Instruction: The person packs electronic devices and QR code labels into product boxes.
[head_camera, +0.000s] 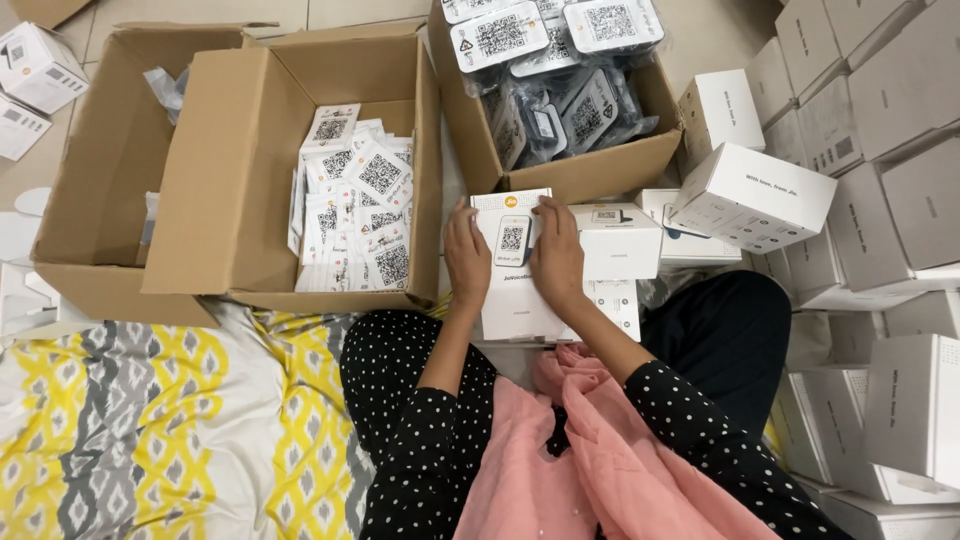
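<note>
White box (512, 290) flat on the lap area, long side running away from the body, small device (512, 240) with a square code sitting in its upper part. Left hand (466, 255) palm-down along the box's left edge, fingers together and pointing forward, pressing rather than gripping. Right hand (556, 255) same deal on the right side, fingertips up near the top edge by the device. Both forearms angled in from dotted sleeves. Just right, another white box (620, 240). Ahead, carton of bagged devices (570, 170). Left, carton of code cards (250, 180). Stacked white boxes (880, 200) far right.
</note>
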